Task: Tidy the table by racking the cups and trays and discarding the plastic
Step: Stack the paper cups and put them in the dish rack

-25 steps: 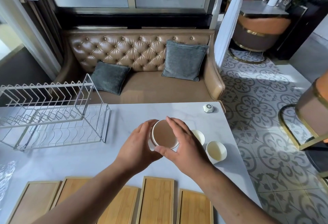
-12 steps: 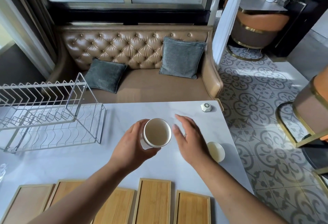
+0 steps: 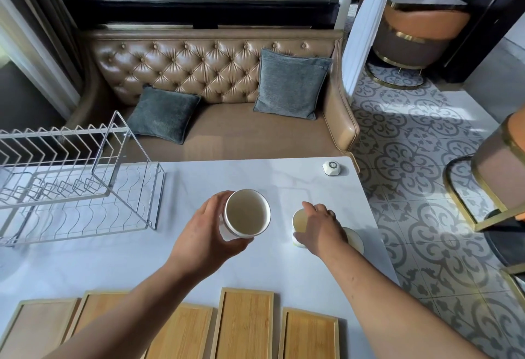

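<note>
Head view: the left hand [image 3: 207,233] grips a white cup [image 3: 247,213] over the surface [image 3: 199,179]. The right hand [image 3: 321,229] curls around a smaller cup [image 3: 299,221] standing there, just beside a third cup [image 3: 356,242].

no readable text, labels or numbers anywhere

The worktop [image 3: 113,259] is a pale, marble-veined slab, smooth with a soft sheen. The rack [image 3: 71,188] is thin, bright metal wire, glossy. The trays [image 3: 245,327] are honey-coloured wood with fine straight grain, matt. The larger cup [image 3: 246,213] and smaller cup [image 3: 298,221] look matt white, cream within; whether paper or ceramic cannot be told. The sofa [image 3: 213,71] is shiny buttoned leather, its cushions [image 3: 291,84] coarse grey cloth; the floor [image 3: 412,145] is patterned tile.
</note>
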`<act>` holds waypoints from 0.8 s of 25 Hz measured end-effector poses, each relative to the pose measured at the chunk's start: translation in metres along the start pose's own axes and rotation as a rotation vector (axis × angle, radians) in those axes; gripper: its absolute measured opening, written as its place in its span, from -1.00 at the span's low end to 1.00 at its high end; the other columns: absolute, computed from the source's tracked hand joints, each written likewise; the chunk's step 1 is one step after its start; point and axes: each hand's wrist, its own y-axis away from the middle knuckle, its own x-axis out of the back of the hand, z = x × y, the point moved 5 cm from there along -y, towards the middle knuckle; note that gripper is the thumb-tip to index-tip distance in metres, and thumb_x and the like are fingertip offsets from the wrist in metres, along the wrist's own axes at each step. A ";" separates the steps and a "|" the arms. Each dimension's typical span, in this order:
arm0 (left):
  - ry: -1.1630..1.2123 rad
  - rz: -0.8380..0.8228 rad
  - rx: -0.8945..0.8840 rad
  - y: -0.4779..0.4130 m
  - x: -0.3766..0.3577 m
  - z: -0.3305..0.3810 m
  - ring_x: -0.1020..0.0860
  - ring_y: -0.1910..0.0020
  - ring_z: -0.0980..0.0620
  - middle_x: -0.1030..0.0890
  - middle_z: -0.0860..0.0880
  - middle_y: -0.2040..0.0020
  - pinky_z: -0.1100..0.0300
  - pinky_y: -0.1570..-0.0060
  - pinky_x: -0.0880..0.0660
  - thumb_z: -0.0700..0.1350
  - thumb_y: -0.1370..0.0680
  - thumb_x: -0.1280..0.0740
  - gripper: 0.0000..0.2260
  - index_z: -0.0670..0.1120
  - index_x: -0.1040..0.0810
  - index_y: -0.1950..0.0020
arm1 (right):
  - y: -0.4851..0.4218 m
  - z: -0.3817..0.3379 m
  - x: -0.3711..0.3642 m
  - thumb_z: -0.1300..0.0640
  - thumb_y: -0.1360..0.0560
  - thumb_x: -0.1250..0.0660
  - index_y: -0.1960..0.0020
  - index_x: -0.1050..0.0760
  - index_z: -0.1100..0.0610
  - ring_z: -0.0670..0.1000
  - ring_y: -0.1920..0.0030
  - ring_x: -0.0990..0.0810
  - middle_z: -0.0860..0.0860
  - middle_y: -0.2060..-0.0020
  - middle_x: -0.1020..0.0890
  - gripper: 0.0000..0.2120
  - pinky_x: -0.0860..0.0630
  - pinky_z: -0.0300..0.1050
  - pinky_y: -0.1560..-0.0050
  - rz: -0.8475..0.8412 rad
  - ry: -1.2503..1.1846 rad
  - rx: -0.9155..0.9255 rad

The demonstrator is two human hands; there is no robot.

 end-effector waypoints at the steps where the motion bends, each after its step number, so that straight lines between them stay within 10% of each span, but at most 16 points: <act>1: 0.002 0.000 0.001 0.000 0.001 0.000 -0.47 -0.14 0.40 -0.44 0.51 -0.19 0.53 0.02 -0.36 0.20 -0.32 -0.57 -0.33 0.25 -0.38 -0.37 | 0.005 -0.002 0.007 -0.16 -0.49 -0.38 -0.61 -0.13 -0.06 0.13 -0.37 -0.35 0.01 -0.42 -0.37 -0.22 -0.44 -0.01 -0.30 0.044 -0.036 0.019; 12: -0.046 0.025 0.044 0.015 0.024 -0.004 -0.44 -0.09 0.34 -0.46 0.42 -0.17 0.56 0.06 -0.34 0.19 -0.32 -0.57 -0.33 0.24 -0.39 -0.37 | 0.104 -0.038 0.132 -0.27 -0.32 -0.44 -0.46 -0.35 -0.23 -0.10 -0.29 -0.46 -0.30 -0.20 -0.38 -0.27 -0.45 -0.15 -0.22 0.575 -0.738 0.392; 20: -0.045 0.055 0.072 0.022 0.039 0.011 -0.46 -0.09 0.48 -0.49 0.45 -0.16 0.51 0.15 -0.36 0.19 -0.29 -0.56 -0.36 0.42 -0.32 -0.26 | 0.154 -0.051 0.156 -0.18 -0.38 -0.48 -0.46 -0.40 -0.23 -0.02 -0.26 -0.52 -0.27 -0.27 -0.42 -0.33 -0.58 0.00 -0.14 0.560 -0.831 0.620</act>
